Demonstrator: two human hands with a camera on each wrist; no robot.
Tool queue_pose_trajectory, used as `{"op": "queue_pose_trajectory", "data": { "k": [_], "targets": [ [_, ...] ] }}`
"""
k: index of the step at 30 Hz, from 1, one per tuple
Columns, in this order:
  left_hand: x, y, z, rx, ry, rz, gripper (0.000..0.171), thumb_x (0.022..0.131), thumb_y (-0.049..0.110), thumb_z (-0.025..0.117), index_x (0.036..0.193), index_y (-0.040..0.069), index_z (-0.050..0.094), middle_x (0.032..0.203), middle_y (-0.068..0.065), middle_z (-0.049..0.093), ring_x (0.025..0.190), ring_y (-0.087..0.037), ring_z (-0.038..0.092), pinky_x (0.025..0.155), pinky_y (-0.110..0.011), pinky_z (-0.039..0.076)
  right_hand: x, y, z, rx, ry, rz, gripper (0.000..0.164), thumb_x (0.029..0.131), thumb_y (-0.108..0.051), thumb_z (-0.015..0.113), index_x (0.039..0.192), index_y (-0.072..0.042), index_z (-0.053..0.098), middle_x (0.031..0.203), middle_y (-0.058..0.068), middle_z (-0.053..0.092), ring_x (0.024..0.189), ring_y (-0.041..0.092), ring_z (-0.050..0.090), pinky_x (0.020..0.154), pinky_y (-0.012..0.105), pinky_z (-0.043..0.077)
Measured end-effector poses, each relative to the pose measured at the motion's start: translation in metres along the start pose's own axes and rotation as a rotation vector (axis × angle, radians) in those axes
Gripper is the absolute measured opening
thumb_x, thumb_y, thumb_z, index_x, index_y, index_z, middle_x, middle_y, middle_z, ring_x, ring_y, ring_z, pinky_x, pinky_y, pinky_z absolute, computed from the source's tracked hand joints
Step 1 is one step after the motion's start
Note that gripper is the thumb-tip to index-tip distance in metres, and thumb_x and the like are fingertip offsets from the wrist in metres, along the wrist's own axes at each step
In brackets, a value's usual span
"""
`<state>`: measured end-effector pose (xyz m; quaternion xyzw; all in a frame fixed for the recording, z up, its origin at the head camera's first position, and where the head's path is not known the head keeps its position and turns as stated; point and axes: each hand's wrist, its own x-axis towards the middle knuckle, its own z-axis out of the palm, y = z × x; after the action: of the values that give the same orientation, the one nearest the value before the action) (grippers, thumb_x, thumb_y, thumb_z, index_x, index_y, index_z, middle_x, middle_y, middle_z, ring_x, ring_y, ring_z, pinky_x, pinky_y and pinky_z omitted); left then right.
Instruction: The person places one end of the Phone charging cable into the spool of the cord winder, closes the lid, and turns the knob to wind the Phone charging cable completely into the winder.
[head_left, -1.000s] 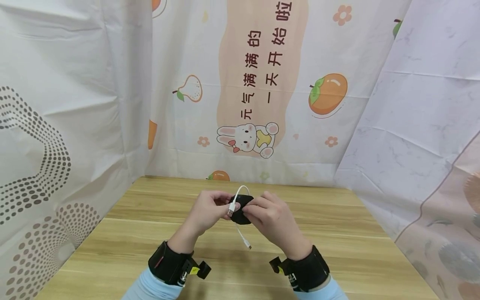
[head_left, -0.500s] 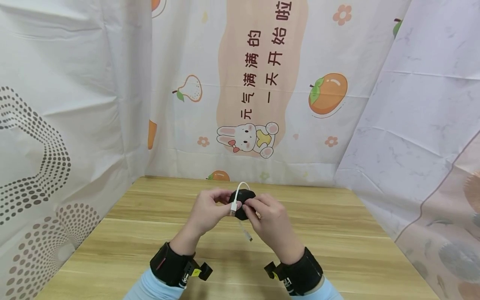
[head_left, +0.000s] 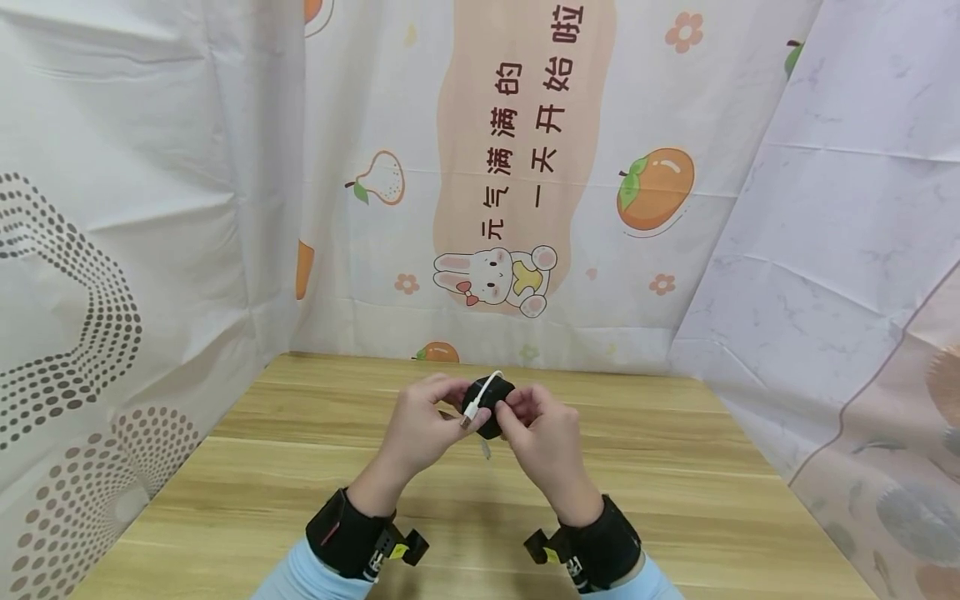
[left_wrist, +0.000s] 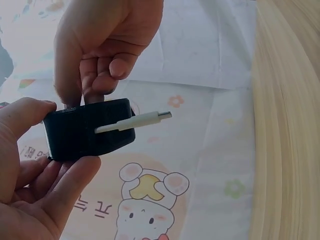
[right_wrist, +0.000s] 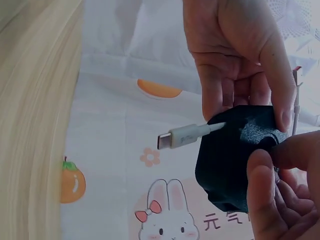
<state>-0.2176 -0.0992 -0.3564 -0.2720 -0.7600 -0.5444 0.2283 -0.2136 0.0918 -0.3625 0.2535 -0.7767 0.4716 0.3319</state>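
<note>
Both hands hold a small black faceted case (head_left: pixel 493 395) above the table. My left hand (head_left: pixel 422 421) grips its left side between thumb and fingers. On the other side my right hand (head_left: pixel 550 433) pinches the edge, thumb and forefinger on a small dark tab (right_wrist: pixel 267 144) in the right wrist view. A short white charging cable (head_left: pixel 487 388) loops over the case, its USB-A plug (head_left: pixel 470 413) by the left thumb. The USB-C plug (right_wrist: pixel 176 137) sticks out of the case's lower side; the left wrist view shows this USB-C plug (left_wrist: pixel 142 120) too.
A light wooden table (head_left: pixel 315 467) lies beneath the hands. Printed white curtains (head_left: pixel 367 275) hang behind it and along both sides. Each wrist carries a black strap (head_left: pixel 348 533) with a small camera mount (head_left: pixel 415 547).
The black case has turned slightly, and the USB-C end has drawn up closer under it. The USB-A plug now leans more. My right hand has shifted a little, its fingers spread along the case's edge.
</note>
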Motion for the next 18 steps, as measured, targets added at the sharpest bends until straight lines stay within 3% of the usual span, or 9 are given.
{"op": "queue_pose_trajectory", "data": {
  "k": [9, 14, 18],
  "targets": [
    [-0.0007, -0.0019, 0.0027, 0.042, 0.017, 0.058, 0.027, 0.082, 0.014, 0.088, 0.105, 0.006, 0.077, 0.091, 0.003, 0.066, 0.082, -0.013, 0.066, 0.061, -0.027, 0.059, 0.0022, -0.0014, -0.0001, 0.194, -0.050, 0.195, 0.012, 0.090, 0.005, 0.071, 0.085, -0.004, 0.066, 0.065, 0.000, 0.068, 0.049, 0.021, 0.066, 0.046, 0.041, 0.056],
    [-0.0005, -0.0020, 0.0021, 0.062, 0.017, 0.064, 0.026, 0.083, 0.015, 0.087, 0.105, 0.005, 0.077, 0.090, 0.003, 0.066, 0.081, -0.012, 0.066, 0.063, -0.028, 0.059, 0.0020, -0.0002, 0.0005, 0.220, -0.053, 0.207, 0.011, 0.089, 0.006, 0.072, 0.084, -0.003, 0.067, 0.066, 0.002, 0.068, 0.050, 0.029, 0.067, 0.046, 0.039, 0.056],
    [0.0002, -0.0037, 0.0001, 0.103, 0.029, 0.058, 0.027, 0.082, 0.016, 0.088, 0.105, 0.006, 0.078, 0.088, 0.005, 0.067, 0.079, -0.010, 0.066, 0.066, -0.032, 0.059, 0.0017, -0.0005, 0.0006, 0.158, -0.058, 0.153, 0.011, 0.089, 0.003, 0.075, 0.085, -0.005, 0.069, 0.068, -0.001, 0.069, 0.051, 0.021, 0.066, 0.047, 0.032, 0.055]
  ]
}}
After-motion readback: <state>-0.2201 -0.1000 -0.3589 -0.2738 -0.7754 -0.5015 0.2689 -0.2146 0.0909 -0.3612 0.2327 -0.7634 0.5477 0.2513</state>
